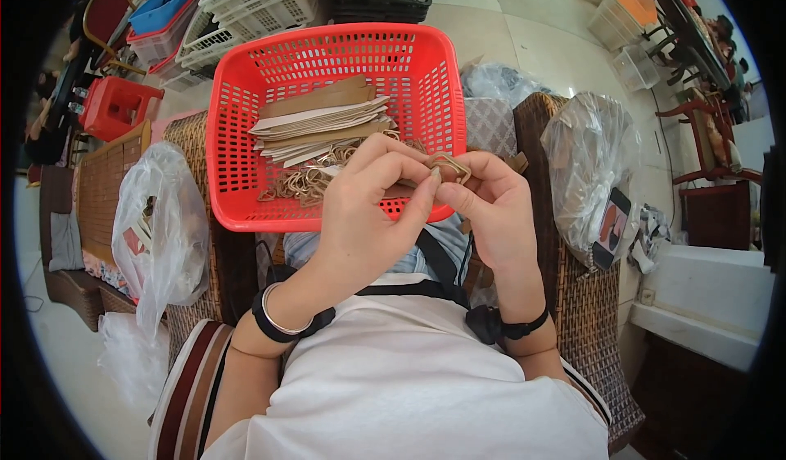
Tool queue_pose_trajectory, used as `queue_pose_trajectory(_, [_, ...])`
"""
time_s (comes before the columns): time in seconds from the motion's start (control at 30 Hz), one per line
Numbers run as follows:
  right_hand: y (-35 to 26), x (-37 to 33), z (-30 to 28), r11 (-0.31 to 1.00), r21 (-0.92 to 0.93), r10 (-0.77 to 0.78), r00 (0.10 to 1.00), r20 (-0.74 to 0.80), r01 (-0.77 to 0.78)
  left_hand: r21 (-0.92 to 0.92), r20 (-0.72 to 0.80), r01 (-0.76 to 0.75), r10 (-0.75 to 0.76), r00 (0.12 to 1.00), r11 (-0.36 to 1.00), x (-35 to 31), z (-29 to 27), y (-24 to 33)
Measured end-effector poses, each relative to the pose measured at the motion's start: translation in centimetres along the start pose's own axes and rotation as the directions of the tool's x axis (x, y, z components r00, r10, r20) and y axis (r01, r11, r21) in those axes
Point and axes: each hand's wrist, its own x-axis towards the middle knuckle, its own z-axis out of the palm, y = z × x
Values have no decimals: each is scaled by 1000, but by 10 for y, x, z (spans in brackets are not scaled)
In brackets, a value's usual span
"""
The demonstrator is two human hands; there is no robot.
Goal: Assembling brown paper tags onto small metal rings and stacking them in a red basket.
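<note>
Two hands pinch a gold buckle over a red basket

In the head view, the left hand [368, 194] and right hand [495, 206] meet at the basket's near right corner. Both have thumb and finger closed in a pinch on one small gold buckle [455, 163]. It sits up between the fingertips, maybe so both eyes and thumbs can get at it. The fingers hide some of it, so I can't tell if anything else is in the pinch.

The red basket [214, 132] is right in front of the lap, likely to keep small bits close. Inside, flat brown strips [319, 120] lie in a stack, and a heap of loose buckles [303, 183] is just in front of it.

The basket's near edge is just under the hands. Its far part has more room above the strips. A clear bag [164, 231] hangs on the left, and another bag [585, 165] is on the right, well apart from the hands.
</note>
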Motion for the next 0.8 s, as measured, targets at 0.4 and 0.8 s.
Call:
queue_pose_trajectory(0.4, [-16, 0, -9, 954, -299, -42, 999, -26, 33, -137, 230, 124, -90, 969, 983, 4, 2, -11])
queue_pose_trajectory(0.8, [-14, 0, -5, 929, -289, -295, 935, -198, 232, -400, 35, 185, -187, 982, 898, -4, -4, 21])
